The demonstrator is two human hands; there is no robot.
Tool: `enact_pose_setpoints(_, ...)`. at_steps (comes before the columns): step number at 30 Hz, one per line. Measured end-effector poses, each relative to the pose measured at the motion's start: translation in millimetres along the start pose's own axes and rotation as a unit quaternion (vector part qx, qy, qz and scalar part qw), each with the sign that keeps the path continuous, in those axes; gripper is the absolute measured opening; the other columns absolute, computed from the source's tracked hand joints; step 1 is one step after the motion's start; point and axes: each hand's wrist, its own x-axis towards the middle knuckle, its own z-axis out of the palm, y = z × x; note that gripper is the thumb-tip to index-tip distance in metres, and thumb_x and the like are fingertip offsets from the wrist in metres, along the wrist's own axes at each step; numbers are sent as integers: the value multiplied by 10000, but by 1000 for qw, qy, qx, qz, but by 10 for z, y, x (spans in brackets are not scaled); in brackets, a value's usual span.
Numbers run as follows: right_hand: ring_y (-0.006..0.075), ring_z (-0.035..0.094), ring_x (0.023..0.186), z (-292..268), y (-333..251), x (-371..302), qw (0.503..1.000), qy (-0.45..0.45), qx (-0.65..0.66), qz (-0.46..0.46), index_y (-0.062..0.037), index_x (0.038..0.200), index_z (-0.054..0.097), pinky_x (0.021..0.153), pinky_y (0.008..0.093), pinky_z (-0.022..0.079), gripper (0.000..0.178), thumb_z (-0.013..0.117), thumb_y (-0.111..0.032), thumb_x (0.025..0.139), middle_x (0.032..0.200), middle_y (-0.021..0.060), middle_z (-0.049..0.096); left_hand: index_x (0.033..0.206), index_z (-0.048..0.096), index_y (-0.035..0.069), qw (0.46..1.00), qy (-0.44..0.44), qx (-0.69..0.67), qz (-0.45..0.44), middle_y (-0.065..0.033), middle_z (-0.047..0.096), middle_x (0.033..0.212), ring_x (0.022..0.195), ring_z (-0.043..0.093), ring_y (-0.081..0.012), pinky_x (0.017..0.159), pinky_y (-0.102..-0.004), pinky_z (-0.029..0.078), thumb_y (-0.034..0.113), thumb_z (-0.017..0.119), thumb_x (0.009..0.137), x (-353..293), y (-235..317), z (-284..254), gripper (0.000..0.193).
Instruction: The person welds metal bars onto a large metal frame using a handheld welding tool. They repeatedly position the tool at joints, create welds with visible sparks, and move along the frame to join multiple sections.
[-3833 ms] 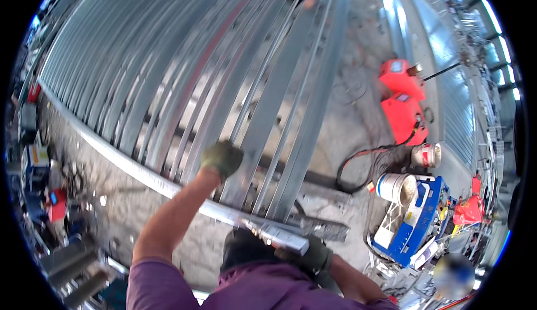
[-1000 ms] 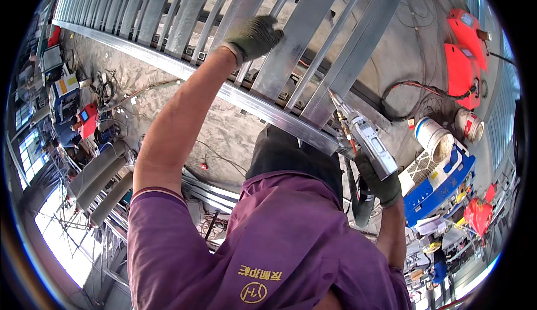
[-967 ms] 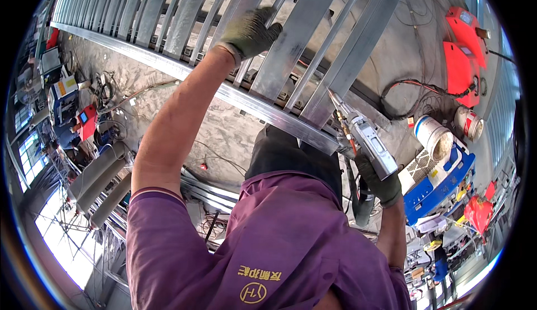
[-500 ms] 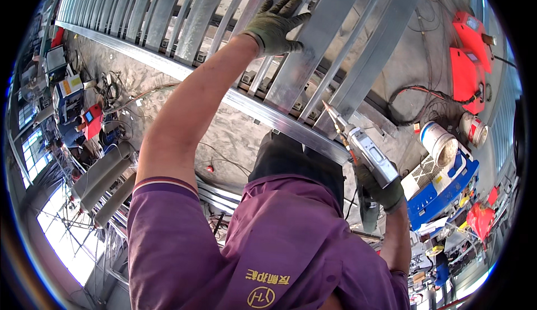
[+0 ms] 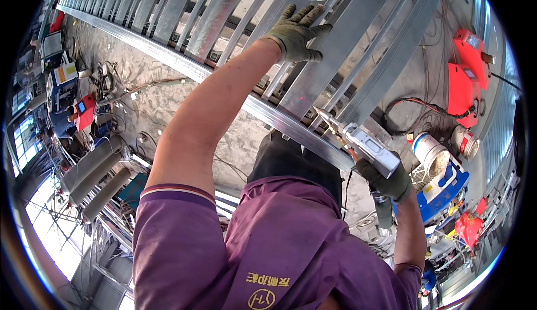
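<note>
- The left hand in a dark green work glove [image 5: 296, 34] lies over the long, flat, silver-grey metal slats [image 5: 358, 36], its fingers spread apart; whether the palm presses on them I cannot tell.
- The right hand in a matching dark green glove [image 5: 387, 180] has its fingers clamped around the rear of a silver, box-bodied metal tool with a tapering nozzle [image 5: 370, 148].
- That tool is in front of the person, right of the left hand; its nozzle points toward the slats, and I cannot tell whether the tip touches one.
- A small red light spot [image 5: 302, 98] shows on a wide slat near the nozzle.
- A long, shiny silver metal rail [image 5: 168, 53] runs along the near ends of the slats.
- To the right, a white round bucket [image 5: 430, 152] stands beside a blue machine housing [image 5: 444, 193].
- Beyond are two red box-shaped machines [image 5: 462, 90].
</note>
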Motion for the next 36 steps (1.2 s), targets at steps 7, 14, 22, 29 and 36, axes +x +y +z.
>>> enact_pose_setpoints(7, 227, 814, 896, 108, -259, 147, 999, -18, -13, 34, -31, 1235, 798, 779, 362, 631, 334, 903, -198, 965, 1004, 110, 833, 1762, 383, 315, 1000, -30, -7, -8, -105, 71, 1901, 1757, -17, -272, 1403, -558, -27, 779, 660, 973, -11, 37, -84, 956)
enact_pose_setpoints(14, 254, 815, 990, 342, -322, 108, 998, -17, -32, 57, -53, 1284, 783, 862, 368, 638, 409, 920, -236, 945, 1117, 128, 827, 1756, 391, 195, 998, -26, -51, -25, -154, 195, 1871, 1718, 216, -359, 1411, -510, 104, 654, 652, 1044, -47, 73, -273, 886)
enact_pose_setpoints(22, 124, 712, 823, 489, -291, 82, 1000, 7, 19, 22, 8, 1273, 765, 743, 326, 591, 295, 815, -115, 1010, 943, 62, 782, 1729, 427, 154, 992, 112, 50, -34, -155, 281, 1845, 1726, 200, -332, 1410, -467, 168, 575, 598, 1091, -577, -635, -496, 783)
enact_pose_setpoints(29, 147, 756, 882, 523, -282, 146, 999, -3, -27, -25, 14, 1266, 759, 800, 344, 616, 326, 843, -155, 1001, 1000, 90, 811, 1699, 397, -1, 984, 160, -73, -34, -310, 364, 1751, 1658, 306, -464, 1376, -521, 241, 549, 632, 1086, -707, -627, 115, 857)
enact_pose_setpoints(36, 259, 809, 1005, 526, -297, 79, 998, -7, 20, 58, -29, 1271, 790, 880, 390, 641, 340, 881, -152, 967, 1129, 133, 830, 1728, 329, 4, 950, 188, -205, -145, -332, 323, 1762, 1670, 283, -468, 1373, -518, 251, 477, 730, 1034, -549, -302, 167, 930)
